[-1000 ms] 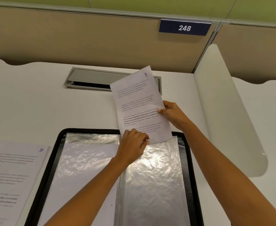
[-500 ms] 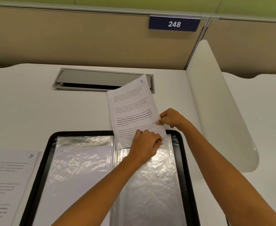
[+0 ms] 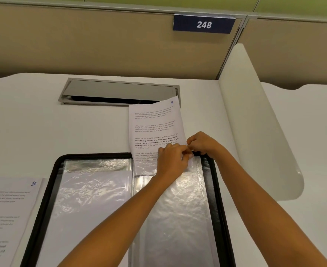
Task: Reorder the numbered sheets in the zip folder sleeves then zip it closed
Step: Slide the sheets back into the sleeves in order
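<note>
I see the left hand (image 3: 171,160) and right hand (image 3: 203,144) pinching sheet 8 (image 3: 153,128); beyond them white desk (image 3: 62,128), cable hatch (image 3: 120,91), beige partition (image 3: 81,41).

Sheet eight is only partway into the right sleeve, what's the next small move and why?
Probably slide sheet 8 straight down, deeper into the right sleeve. Only its bottom strip sits under the plastic; most of it lies on the desk beyond the zip folder. The left hand pinches at the sleeve's mouth and the right hand pinches the sheet's edge, so both seem placed to feed it.
</note>
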`<state>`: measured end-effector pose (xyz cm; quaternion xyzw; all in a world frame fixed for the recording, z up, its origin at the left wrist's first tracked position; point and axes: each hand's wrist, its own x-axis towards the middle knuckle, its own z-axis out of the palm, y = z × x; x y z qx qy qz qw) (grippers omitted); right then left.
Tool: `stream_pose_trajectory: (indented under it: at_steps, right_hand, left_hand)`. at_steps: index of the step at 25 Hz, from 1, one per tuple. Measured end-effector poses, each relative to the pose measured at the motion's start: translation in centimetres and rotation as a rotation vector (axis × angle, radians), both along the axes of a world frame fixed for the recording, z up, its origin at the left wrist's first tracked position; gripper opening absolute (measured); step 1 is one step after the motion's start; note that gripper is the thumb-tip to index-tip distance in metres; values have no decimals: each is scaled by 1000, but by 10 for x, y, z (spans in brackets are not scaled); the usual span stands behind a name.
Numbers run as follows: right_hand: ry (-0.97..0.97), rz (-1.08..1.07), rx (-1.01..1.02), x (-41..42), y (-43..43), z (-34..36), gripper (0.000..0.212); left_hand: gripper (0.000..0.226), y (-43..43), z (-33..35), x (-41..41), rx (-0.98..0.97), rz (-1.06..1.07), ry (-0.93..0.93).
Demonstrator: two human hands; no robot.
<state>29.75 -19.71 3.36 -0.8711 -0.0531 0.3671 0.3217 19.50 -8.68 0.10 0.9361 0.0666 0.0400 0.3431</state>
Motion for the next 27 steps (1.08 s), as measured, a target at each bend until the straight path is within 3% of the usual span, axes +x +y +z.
stream_pose_trajectory:
  at_steps: [4,6,9,12,14,17,20,23,27]
  right_hand:
    - [113,53,-67,9,-12,11,7]
    - [125,92,-101,15,-17,12,6]
    - [148,125,-119,22,-21,10,16]
    - [165,146,-129,24,-26,8,25]
    - [162,159,-108,24,-28,5,23]
    - [151,153,-67,25,-32,-1,23]
    - [153,131,-60,24,-31,-4,21]
    - [108,-30,30,26,-23,-5,24]
    - [59,-261,194,31,-5,-10,29]
  left_hand:
    - [13,4,2,3,-158,43,73]
    - [11,6,5,4,-207,57,26]
    - [20,33,9,14,-92,241,-44]
    - [43,88,7,27,15,509,140]
    - [53,120,3,33,-121,564,302]
    - [54,144,-1,39,-427,524,392]
    - [31,151,-1,40,-601,483,386]
    - [22,151,2,33,-699,431,381]
    - [29,147,5,16,-712,347,381]
